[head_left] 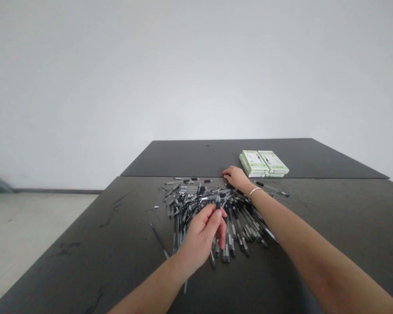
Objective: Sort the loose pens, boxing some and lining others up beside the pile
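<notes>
**Q:** Left hand (201, 235), state of grip?

**A:** Clenched on one slim black-and-clear plastic ballpoint pen (218, 204), held between thumb and fingertips. Pen stands near upright, upper end above the knuckles, lower end showing below the fingers.

**Q:** Position of the heap relative to that grip?

**A:** The loose heap of black-and-clear plastic ballpoint pens (196, 201) lies crisscrossed directly under and beyond the left hand. The hand overlaps its near side.

**Q:** Right hand (237, 179)?

**A:** At the heap's far edge, fingers curled down, a thin silver bangle (254, 192) on the wrist. Whether the fingers pinch a pen, I cannot tell.

**Q:** Surroundings?

**A:** Two stacks of pale green-and-white cardboard boxes (263, 163) sit just beyond the right hand on a matte dark-grey table (85, 248). A pair of stray pens (271, 189) lies right of the heap; a single black pen (159, 239) lies left of it.
</notes>
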